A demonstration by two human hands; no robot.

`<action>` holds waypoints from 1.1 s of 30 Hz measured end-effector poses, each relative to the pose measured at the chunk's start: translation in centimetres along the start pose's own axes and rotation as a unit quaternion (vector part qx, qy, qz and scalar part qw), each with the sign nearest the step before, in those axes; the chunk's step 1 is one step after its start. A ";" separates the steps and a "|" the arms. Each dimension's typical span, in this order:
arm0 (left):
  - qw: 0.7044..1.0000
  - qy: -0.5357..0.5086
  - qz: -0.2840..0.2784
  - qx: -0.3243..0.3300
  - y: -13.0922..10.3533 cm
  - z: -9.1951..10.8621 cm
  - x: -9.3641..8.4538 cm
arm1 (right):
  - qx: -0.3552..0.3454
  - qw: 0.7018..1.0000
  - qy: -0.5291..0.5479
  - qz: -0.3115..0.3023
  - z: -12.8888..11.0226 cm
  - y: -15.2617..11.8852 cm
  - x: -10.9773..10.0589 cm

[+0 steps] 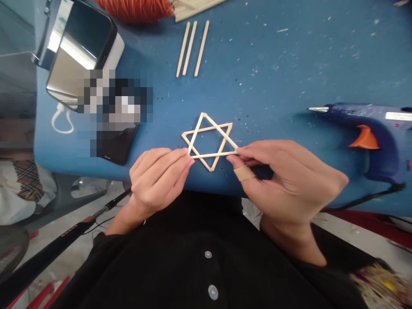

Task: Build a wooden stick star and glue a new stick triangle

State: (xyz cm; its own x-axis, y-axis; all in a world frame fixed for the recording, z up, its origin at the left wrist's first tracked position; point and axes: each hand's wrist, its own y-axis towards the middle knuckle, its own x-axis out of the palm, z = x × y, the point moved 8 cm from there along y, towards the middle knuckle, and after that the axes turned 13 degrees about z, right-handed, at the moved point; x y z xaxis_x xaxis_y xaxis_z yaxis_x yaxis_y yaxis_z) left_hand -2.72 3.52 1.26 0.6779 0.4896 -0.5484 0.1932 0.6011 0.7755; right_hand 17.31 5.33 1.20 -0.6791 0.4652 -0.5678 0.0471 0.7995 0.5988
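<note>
Two triangles of pale wooden sticks overlap as a six-pointed star near the front edge of the blue table. My left hand (162, 176) pinches the lower left corner of the upper stick triangle (214, 154). Its lower right corner is between the thumb and fingers of my right hand (283, 176), which has a tan bandage (245, 173) around the thumb. Beneath it, the other stick triangle (206, 128) points toward me. Whether the two triangles touch, I cannot tell.
Three loose sticks (195, 49) lie beyond the star. Orange yarn (135, 9) and more sticks (196, 7) are at the back. A blue glue gun (363, 133) lies at right, its metal nozzle pointing left. Phone-like devices (86, 40) and a dark flat object (117, 143) occupy the left.
</note>
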 end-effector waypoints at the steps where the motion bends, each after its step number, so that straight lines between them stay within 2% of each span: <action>1: 1.000 0.001 -0.002 -0.004 0.0 0.0 0.0 | 0.007 1.000 0.004 0.006 0.1 0.0 0.0; 12: 1.000 -0.010 -0.008 -0.009 0.3 -0.3 0.0 | 0.003 1.000 0.028 0.013 0.5 0.1 0.3; 15: 0.998 -0.058 -0.004 -0.004 0.3 0.6 -0.4 | 0.015 0.999 0.027 0.016 0.9 0.4 0.5; 18: 0.993 -0.115 -0.006 0.023 0.2 2.1 -0.8 | 0.010 0.999 0.016 0.048 1.1 0.5 0.0; 20: 0.994 -0.107 0.012 0.023 0.3 2.3 -1.2 | 0.006 0.998 0.025 0.051 1.2 0.5 -0.4; 23: 0.998 -0.049 0.023 -0.011 0.6 1.5 -1.2 | -0.020 0.999 0.040 -0.003 0.8 0.4 -0.3; 27: 0.999 0.023 -0.002 -0.027 0.6 1.0 0.1 | -0.051 0.994 0.006 -0.093 0.8 0.1 0.4; 33: 0.994 0.105 0.002 -0.043 0.2 1.4 1.7 | -0.060 0.993 0.009 -0.102 1.2 0.1 0.8</action>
State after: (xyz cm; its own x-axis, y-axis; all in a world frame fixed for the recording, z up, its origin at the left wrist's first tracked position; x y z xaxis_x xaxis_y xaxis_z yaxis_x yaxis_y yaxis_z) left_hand -0.51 3.54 0.91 0.5137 0.6079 -0.6055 0.1241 0.6456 0.7535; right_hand 17.69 6.24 0.13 -0.6789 0.2900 -0.6745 -0.1801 0.8248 0.5359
